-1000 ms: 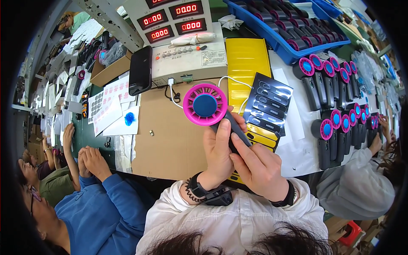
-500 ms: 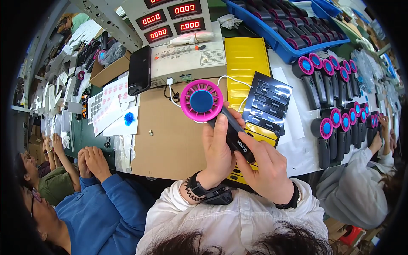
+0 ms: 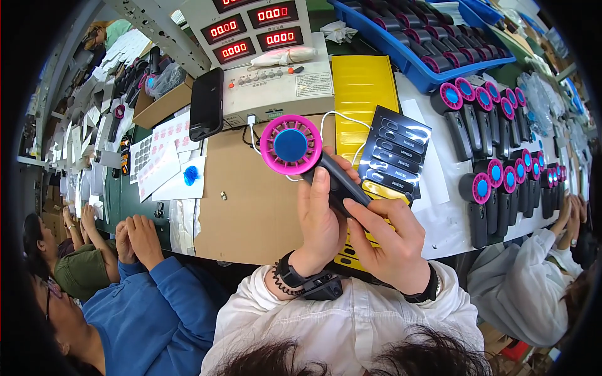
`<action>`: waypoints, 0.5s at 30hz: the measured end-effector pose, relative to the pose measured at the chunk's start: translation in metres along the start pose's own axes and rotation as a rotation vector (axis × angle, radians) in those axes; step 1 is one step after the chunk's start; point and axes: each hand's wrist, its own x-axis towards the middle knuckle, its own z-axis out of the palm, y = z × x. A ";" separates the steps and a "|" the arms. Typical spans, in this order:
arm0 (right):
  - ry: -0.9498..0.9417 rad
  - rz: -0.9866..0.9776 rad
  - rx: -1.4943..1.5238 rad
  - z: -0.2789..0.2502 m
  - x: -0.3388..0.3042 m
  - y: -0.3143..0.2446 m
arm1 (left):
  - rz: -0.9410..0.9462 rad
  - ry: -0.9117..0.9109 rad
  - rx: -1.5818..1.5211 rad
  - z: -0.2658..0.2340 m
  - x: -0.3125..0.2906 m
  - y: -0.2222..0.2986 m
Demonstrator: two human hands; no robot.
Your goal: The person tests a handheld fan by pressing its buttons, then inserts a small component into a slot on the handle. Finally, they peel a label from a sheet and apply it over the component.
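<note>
A handheld fan (image 3: 291,145) with a pink slotted ring, a blue centre and a black handle is tilted over the cardboard, its head toward the upper left. My left hand (image 3: 320,219) is wrapped round the handle just below the head, thumb on top. At the handle's lower end, my right hand (image 3: 395,244) pinches with bent index finger and thumb, covering much of that end. Beside the handle lies a black sheet of oblong stickers (image 3: 397,153), partly over a yellow sheet (image 3: 365,81).
A meter box (image 3: 279,78) with red digits stands behind, a black phone (image 3: 206,103) leaning beside it. Rows of similar fans (image 3: 495,172) stand at right, below a blue crate (image 3: 426,44) of fan parts. Brown cardboard (image 3: 244,213) covers the middle. Co-workers sit at both sides.
The fan has shifted slightly left. My right hand's fingers have slid over the white lettering on the handle, which was visible before. At right, a co-worker's hands have moved lower.
</note>
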 end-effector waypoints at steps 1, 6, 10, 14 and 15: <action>0.001 0.002 0.000 0.000 0.000 0.001 | 0.011 -0.029 -0.029 -0.001 0.000 0.000; -0.006 -0.025 -0.012 0.000 0.002 0.006 | 0.022 -0.096 -0.025 -0.001 0.000 0.003; -0.024 -0.034 -0.017 -0.002 0.003 0.005 | 0.041 -0.138 -0.004 -0.003 -0.001 0.004; -0.035 -0.036 -0.029 -0.005 0.005 0.003 | 0.051 -0.212 0.050 -0.001 -0.002 0.010; -0.038 -0.037 -0.035 -0.006 0.005 0.002 | 0.051 -0.212 0.051 -0.002 -0.002 0.011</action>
